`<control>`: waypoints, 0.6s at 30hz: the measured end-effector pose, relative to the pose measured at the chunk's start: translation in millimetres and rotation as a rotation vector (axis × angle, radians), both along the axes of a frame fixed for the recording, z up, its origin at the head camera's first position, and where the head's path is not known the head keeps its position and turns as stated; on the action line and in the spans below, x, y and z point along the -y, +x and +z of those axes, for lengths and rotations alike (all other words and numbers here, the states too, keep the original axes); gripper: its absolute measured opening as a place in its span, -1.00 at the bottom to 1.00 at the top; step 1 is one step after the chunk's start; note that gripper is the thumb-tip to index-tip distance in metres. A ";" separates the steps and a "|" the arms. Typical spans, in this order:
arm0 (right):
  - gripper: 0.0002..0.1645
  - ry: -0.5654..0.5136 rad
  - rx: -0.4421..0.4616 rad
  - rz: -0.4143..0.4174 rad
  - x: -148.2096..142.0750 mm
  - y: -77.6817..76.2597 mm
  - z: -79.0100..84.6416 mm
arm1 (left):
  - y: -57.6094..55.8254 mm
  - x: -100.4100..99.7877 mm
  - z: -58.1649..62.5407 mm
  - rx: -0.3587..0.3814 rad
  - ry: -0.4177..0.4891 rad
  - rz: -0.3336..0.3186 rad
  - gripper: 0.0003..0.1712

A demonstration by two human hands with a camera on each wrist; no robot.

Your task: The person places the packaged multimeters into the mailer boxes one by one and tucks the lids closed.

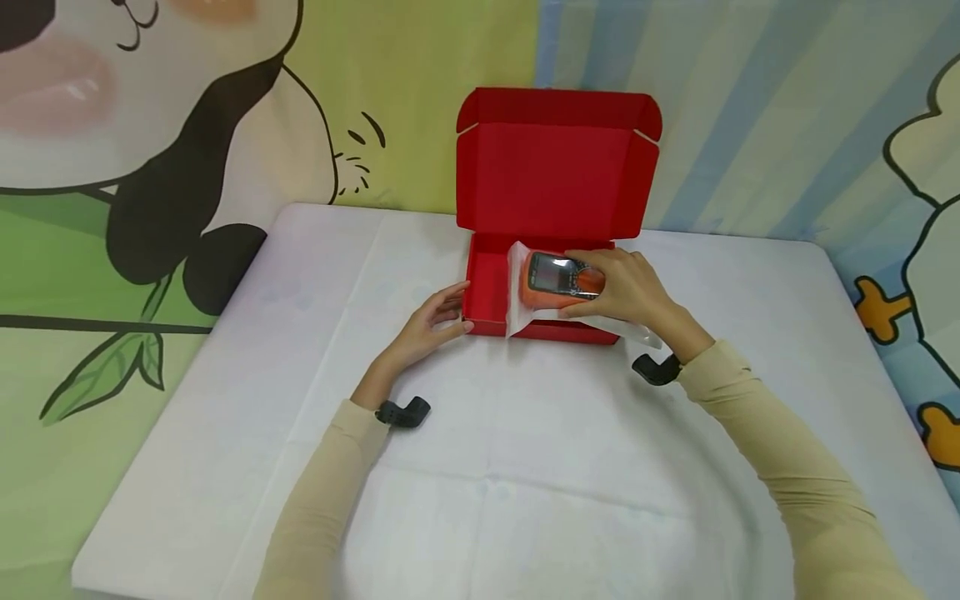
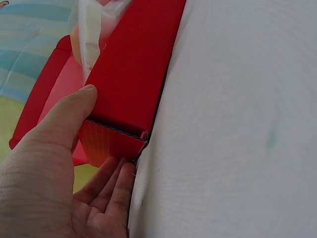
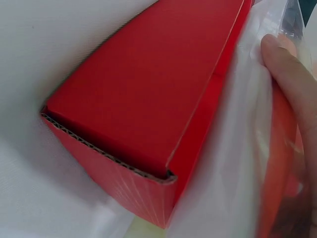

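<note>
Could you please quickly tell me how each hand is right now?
Left hand: open, touching the red box.
Right hand: closed, holding the orange meter with its plastic wrapping.

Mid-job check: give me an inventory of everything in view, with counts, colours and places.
handheld meter: 1, orange and black, in the bag over the box
plastic bag: 1, translucent whitish, around the meter
box: 1, red, lid raised, on the table
table: 1, white covering, beneath the box
cartoon backdrop: multicoloured, behind and beside the table
wrist devices: 2, black, one per wrist
sleeves: 2, beige, on the forearms
left hand: 1, touching the box's left end
right hand: 1, holding the bagged meter
</note>
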State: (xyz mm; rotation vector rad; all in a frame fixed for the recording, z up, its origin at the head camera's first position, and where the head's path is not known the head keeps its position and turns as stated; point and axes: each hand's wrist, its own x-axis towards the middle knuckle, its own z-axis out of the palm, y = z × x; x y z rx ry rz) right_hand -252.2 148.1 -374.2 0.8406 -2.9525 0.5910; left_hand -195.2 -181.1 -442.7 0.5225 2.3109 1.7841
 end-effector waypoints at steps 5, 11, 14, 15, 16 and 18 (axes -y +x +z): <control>0.08 0.001 -0.003 -0.001 4.5 -4.3 0.0 | 0.1 -1.1 0.6 0.011 0.004 0.003 -0.20; 0.09 -0.005 -0.006 0.014 11.5 -8.2 -0.2 | 0.9 -0.3 0.2 -0.004 0.018 0.004 -0.21; 0.10 -0.003 -0.008 0.018 14.3 -10.1 -0.1 | 0.0 -0.3 -0.3 -0.017 0.030 0.000 -0.22; 0.10 -0.002 -0.011 0.021 15.2 -10.8 -0.2 | -0.4 -0.2 -0.6 -0.016 0.030 0.000 -0.22; 0.10 -0.002 -0.012 0.025 16.1 -11.5 -0.4 | -0.5 -0.1 -0.8 -0.013 0.029 0.001 -0.21; 0.10 -0.008 -0.013 0.036 18.2 -12.9 -0.8 | -0.6 0.0 -1.7 -0.002 0.016 0.007 -0.21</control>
